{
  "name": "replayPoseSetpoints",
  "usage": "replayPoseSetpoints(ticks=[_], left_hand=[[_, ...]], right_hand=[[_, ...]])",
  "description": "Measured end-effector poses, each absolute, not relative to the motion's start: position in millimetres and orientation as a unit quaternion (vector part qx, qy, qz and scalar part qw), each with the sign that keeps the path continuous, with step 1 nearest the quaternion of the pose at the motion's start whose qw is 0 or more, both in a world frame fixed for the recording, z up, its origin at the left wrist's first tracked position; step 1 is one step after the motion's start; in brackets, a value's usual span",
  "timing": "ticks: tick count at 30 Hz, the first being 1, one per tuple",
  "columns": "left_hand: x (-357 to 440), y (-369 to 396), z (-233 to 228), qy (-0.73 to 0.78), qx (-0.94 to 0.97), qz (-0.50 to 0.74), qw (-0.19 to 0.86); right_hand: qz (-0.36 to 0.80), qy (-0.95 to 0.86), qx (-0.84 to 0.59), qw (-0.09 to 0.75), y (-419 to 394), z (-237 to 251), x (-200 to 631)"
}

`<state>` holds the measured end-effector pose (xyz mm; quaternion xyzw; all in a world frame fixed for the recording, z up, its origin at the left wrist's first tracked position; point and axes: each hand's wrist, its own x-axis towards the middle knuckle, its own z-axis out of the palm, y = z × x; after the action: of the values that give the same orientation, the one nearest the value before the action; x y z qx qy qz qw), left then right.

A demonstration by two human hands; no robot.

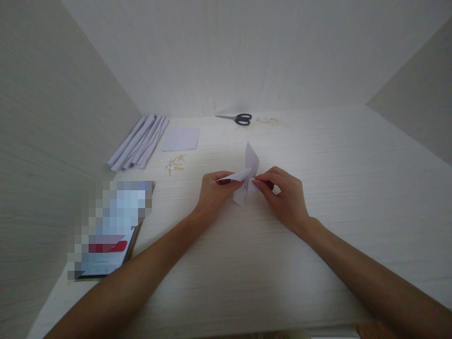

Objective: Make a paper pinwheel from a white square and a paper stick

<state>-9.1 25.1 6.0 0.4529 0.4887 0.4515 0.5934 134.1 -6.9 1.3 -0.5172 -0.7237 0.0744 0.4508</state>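
A white paper pinwheel (pixel 251 157) is held just above the middle of the table, its curled blades sticking out upward, leftward and downward. My left hand (pixel 215 195) is closed on its left side, the thumb and fingers pinching the paper near the centre. From the other side, my right hand (pixel 284 195) pinches the pinwheel close to its centre with thumb and forefinger. Whether something small is also between the right fingertips is too blurred to tell.
Rolled white paper tubes (pixel 139 141) lie at the back left beside a square sheet of paper (pixel 181 139). Several short pale sticks (pixel 174 163) are in front of it. Black-handled scissors (pixel 242 119) and tan bits (pixel 267 121) lie near the back wall. A partly blurred tablet (pixel 130 254) sits left.
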Motion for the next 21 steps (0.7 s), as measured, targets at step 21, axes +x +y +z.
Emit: replayPoseSetpoints(ticks=[21], left_hand=[[-11.2, 27.7, -0.2, 0.498, 0.492, 0.441, 0.562]], right_hand=[[0.094, -0.721, -0.539, 0.425, -5.4, 1.7, 133.3]])
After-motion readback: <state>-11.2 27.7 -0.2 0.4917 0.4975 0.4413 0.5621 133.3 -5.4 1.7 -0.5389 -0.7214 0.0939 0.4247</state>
